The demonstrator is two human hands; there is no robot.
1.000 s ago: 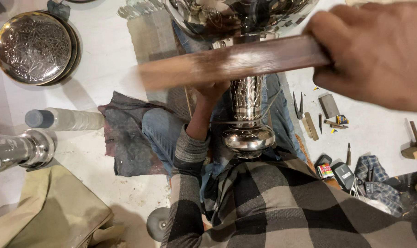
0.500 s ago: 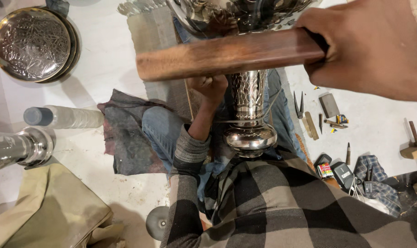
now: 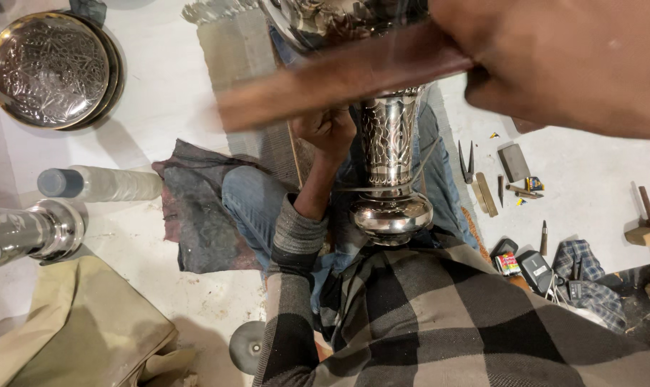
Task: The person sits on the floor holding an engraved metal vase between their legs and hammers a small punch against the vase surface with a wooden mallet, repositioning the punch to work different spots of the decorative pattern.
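Observation:
My right hand (image 3: pixel 568 61), large and close to the camera at the top right, grips a brown wooden stick (image 3: pixel 339 79) that slants down to the left and is blurred. Below it my left hand (image 3: pixel 330 132) is closed on a thin rod (image 3: pixel 294 154) held beside the stem of a tall shiny embossed metal vessel (image 3: pixel 389 158). The vessel lies between my knees with its round base (image 3: pixel 391 215) toward my body and its wide bowl (image 3: pixel 325 18) at the top. My checked shawl (image 3: pixel 468 315) fills the bottom of the view.
Engraved round metal trays (image 3: pixel 49 68) are stacked at the top left. A plastic bottle (image 3: pixel 99 184) and another shiny metal piece (image 3: pixel 27 233) lie at the left, beside a dark cloth (image 3: pixel 199 211) and khaki fabric (image 3: pixel 74 330). Small tools (image 3: pixel 497 175), phones (image 3: pixel 525 265) and wooden pieces (image 3: pixel 647 229) lie at the right.
The wooden stick in my right hand has swung: its left end dropped lower and it is now motion-blurred. My right hand has come closer to the camera. My left hand stays by the stem.

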